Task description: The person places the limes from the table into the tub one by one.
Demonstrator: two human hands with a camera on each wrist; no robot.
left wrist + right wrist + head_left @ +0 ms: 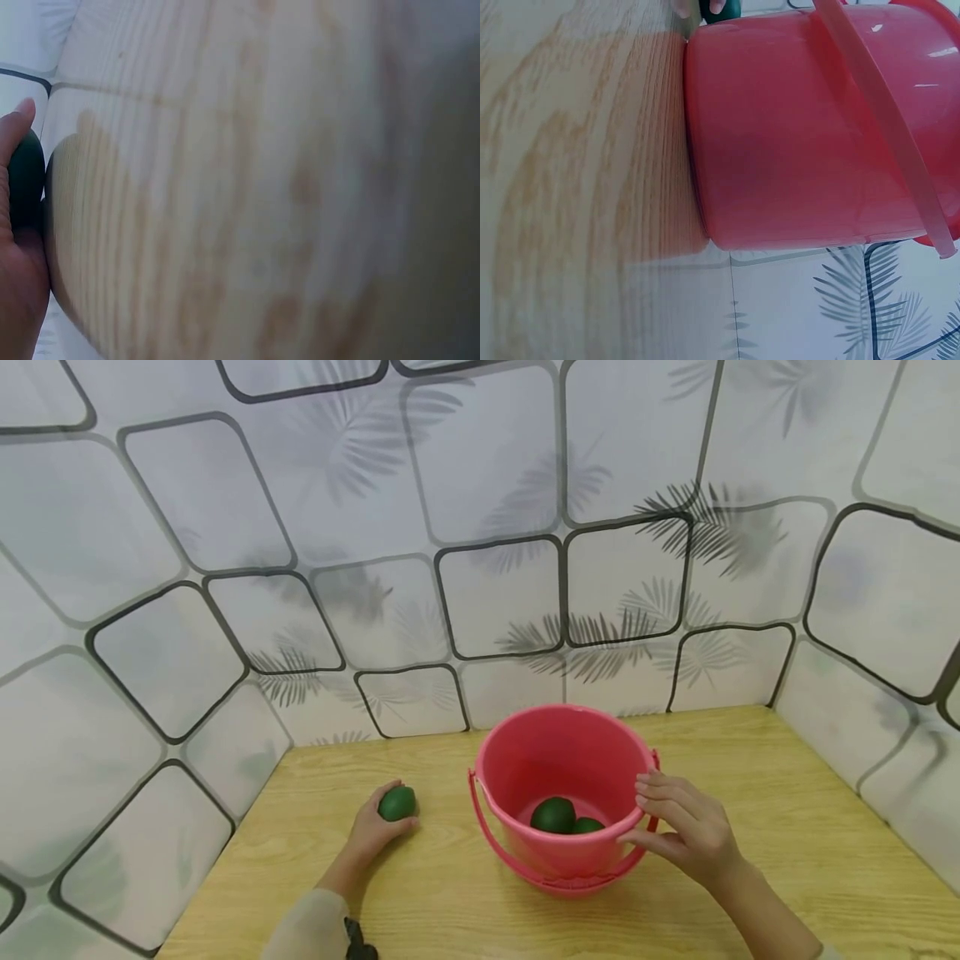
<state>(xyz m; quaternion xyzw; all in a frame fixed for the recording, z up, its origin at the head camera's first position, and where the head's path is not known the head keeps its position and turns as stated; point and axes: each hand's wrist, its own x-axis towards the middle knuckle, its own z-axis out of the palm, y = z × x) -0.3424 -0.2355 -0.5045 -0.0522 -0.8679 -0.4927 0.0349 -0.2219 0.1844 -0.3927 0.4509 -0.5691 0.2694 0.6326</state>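
Note:
On the left of the table my left hand (377,822) grips a smooth, dark green oval fruit (397,804), perhaps an avocado, with the thumb on the near side and fingers on the far side. The left wrist view shows the same fruit (27,176) close to the tabletop, at the frame's left edge. A pink plastic bucket (525,735) stands upright in the middle. Inside it lie a green fruit (553,816) and another (588,825), partly hidden by the near rim. My right hand (693,831) holds the bucket's right rim between thumb and fingers.
The bucket's pink handle (498,852) hangs down across its front. Under everything is a wood-grain tabletop (435,910). Walls covered in a leaf-and-frame pattern (495,602) stand behind the table and at both sides. A dark strap (358,941) shows by the left sleeve.

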